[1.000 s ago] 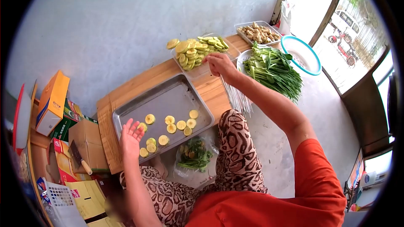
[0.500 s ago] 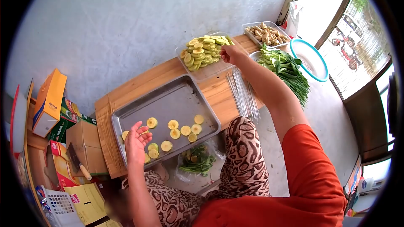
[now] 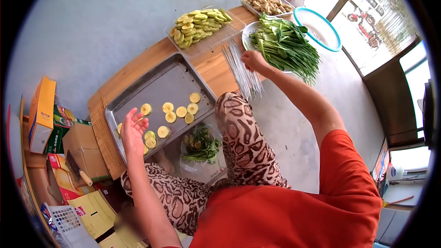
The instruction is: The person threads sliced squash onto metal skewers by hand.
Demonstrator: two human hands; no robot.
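Note:
My left hand (image 3: 133, 133) is palm up above the left part of a grey metal tray (image 3: 161, 76), its fingers loosely curled and apart. Behind the fingertips a bit of yellow shows; I cannot tell if it touches them. Several round zucchini slices (image 3: 163, 132) lie scattered in the tray. My right hand (image 3: 255, 62) is closed, fingertips at the edge of a bundle of thin metal skewers (image 3: 239, 69); whatever they pinch is hidden. Beyond the skewers, a clear plastic tray (image 3: 225, 34) holds a heap of zucchini slices (image 3: 195, 26).
Leafy greens (image 3: 287, 46) fill a white plate beside a tub of beige chunks (image 3: 268, 4). A blue-rimmed round container (image 3: 339, 41) stands on the right. Below the tray sits a plastic bag of greens (image 3: 202, 144). Left are cardboard boxes (image 3: 87, 151) and a knife (image 3: 85, 177).
My right hand has moved from the heaped zucchini slices to the metal skewers. My left hand stays over the metal tray. The whole view has shifted.

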